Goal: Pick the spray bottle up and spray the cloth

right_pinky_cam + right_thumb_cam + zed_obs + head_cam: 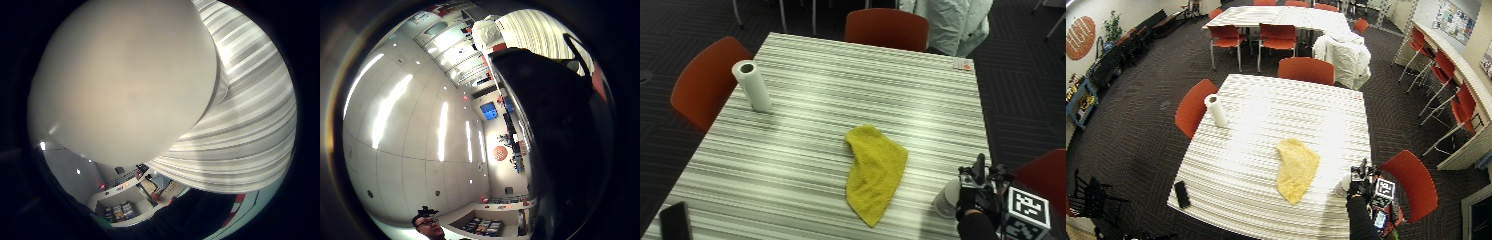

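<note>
Grip: the hand [973, 200] in its black glove is against the side of the bottle [947, 199], fingers pointing up the table; whether they wrap round the bottle cannot be told.
Bottle: white, standing on the table [840, 90] near its right edge, at the corner close to the person. In the little finger side palm view its pale rounded body [125, 80] fills most of the frame, so it is close to the palm, with the striped tabletop [250, 125] beside it.
Thumb side palm view: a dark shape [555, 135] covers one side; the rest shows ceiling and room.
Cloth: yellow [873, 172], lying flat and long on the table, to the left of the bottle and apart from it.
Paper roll: white [752, 85], upright near the far left edge, well apart from the cloth.
Phone: dark [673, 220], at the near left corner.
Card: small, with a red mark [962, 63], at the far right corner.
Chairs: red ones [700, 82] round the table.
</note>
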### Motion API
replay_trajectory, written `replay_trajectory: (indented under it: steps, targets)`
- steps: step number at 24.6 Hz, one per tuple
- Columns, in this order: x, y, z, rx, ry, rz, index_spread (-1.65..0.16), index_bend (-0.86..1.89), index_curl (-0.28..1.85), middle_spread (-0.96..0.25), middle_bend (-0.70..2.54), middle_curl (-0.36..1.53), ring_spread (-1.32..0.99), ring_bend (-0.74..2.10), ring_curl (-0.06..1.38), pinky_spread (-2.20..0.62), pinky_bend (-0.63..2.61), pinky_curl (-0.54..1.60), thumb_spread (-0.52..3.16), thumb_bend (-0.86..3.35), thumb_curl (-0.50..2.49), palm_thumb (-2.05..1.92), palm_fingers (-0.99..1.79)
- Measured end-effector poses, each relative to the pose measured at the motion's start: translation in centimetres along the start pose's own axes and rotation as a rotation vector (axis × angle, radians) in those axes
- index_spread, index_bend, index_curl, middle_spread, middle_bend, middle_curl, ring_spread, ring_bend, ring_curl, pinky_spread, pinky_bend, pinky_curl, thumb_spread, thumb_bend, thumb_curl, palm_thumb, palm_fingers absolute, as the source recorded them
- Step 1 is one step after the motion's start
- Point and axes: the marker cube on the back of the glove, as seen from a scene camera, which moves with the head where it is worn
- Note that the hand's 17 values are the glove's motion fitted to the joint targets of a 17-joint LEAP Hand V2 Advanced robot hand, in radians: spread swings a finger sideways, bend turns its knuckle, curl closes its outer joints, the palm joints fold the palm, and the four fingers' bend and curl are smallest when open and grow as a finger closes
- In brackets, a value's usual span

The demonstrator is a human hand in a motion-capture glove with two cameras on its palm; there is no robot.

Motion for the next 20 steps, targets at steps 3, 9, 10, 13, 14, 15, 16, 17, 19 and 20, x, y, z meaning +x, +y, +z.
replay_trajectory:
  steps: [3,9,10,13,14,15,16,17,19,20]
  targets:
    - [0.3,-0.4,0.0,-0.002,0.014,-0.004,-0.17,0.53,0.48,0.00,0.53,0.48,0.01,0.39,0.38,0.12,-0.03,0.16,1.15,0.12,0.59,1.24,0.78]
    - [0.4,-0.3,0.1,-0.029,0.046,-0.018,-0.13,0.57,0.53,0.00,0.58,0.51,-0.02,0.45,0.43,0.10,0.03,0.13,1.18,0.14,0.61,1.24,0.74]
    - [0.5,-0.5,0.0,-0.028,0.057,-0.021,-0.13,0.58,0.53,0.00,0.59,0.52,-0.02,0.46,0.43,0.10,0.03,0.12,1.18,0.14,0.61,1.24,0.73]
    - [1.3,-1.5,-0.5,-0.024,0.109,-0.028,-0.12,0.59,0.54,0.00,0.60,0.52,-0.03,0.47,0.44,0.09,0.04,0.11,1.18,0.15,0.62,1.24,0.73]
    - [1.3,-1.6,-0.5,-0.026,0.124,-0.026,-0.12,0.59,0.55,0.00,0.61,0.53,-0.03,0.47,0.44,0.09,0.05,0.10,1.19,0.15,0.62,1.24,0.73]
    - [1.1,-1.5,-0.5,-0.031,0.134,-0.022,-0.12,0.59,0.55,0.00,0.61,0.53,-0.04,0.47,0.44,0.09,0.05,0.10,1.19,0.15,0.63,1.24,0.72]
    - [0.8,-1.4,-0.5,-0.037,0.140,-0.018,-0.11,0.59,0.55,0.00,0.62,0.53,-0.04,0.47,0.44,0.09,0.05,0.10,1.19,0.15,0.63,1.24,0.72]
    - [0.3,-1.3,-0.3,-0.045,0.144,-0.015,-0.11,0.59,0.55,0.00,0.62,0.53,-0.04,0.47,0.44,0.09,0.06,0.10,1.19,0.16,0.63,1.24,0.73]
    - [-1.4,-0.8,0.2,-0.072,0.150,-0.010,-0.11,0.58,0.55,0.00,0.63,0.54,-0.04,0.48,0.45,0.09,0.08,0.10,1.18,0.16,0.64,1.24,0.75]
    - [-2.4,-0.4,0.6,-0.088,0.153,-0.009,-0.11,0.56,0.55,0.00,0.62,0.54,-0.04,0.50,0.45,0.10,0.10,0.10,1.18,0.16,0.64,1.24,0.77]
